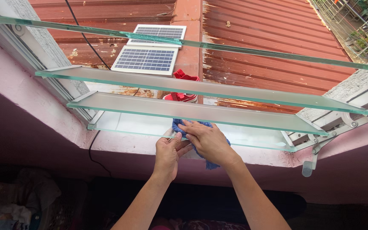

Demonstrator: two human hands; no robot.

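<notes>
Two bare forearms rise from the bottom edge toward the window. At the centre, the right hand (209, 140) lies flat on a blue cloth (194, 132), its fingers (188, 124) spread over it and pressing it against the lowest glass louvre (128, 125). Just at its 9 o'clock, the left hand (167, 154) has its fingers (176, 138) curled narrowly, pinching the near edge of that same pane, touching the right hand. Three more glass slats (252, 115) are stacked toward 12 o'clock, tilted open. Through them, at 11 o'clock, two small solar panels (145, 59) lie on a rusty corrugated roof (269, 38), with a red shoe (183, 96) just beyond the cloth. A pink wall (26, 115) frames the opening at 9 o'clock.
</notes>
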